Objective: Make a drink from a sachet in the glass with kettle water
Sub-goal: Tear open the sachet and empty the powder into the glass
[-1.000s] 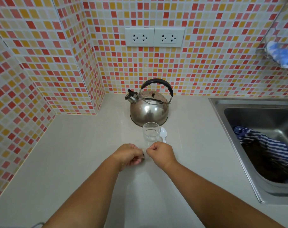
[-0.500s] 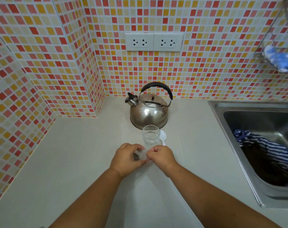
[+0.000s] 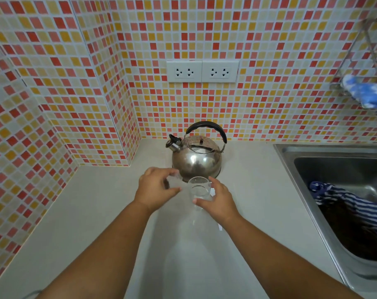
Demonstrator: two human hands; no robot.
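The clear glass (image 3: pixel 199 187) stands upright on the pale bench (image 3: pixel 97 212), just in front of the steel kettle (image 3: pixel 197 157), whose black handle arches over its lid and whose spout points left. The right hand (image 3: pixel 220 201) is cupped round the right side of the glass, thumb against its near wall and fingers curled behind, so it has hold of the glass. The left hand (image 3: pixel 156 188) hovers just left of the glass, not touching it, fingers half curled; something small and pale sits between its thumb and fingertips, most likely the sachet (image 3: pixel 174 180), though motion blur keeps me from telling its shape or whether it is torn. A thin white strip (image 3: pixel 220 228) lies on the bench just near the right wrist. At the right the steel sink (image 3: pixel 291 154) holds a blue-and-white striped cloth (image 3: pixel 345 203). On the mosaic wall behind the kettle sits a double socket plate (image 3: pixel 202 71).
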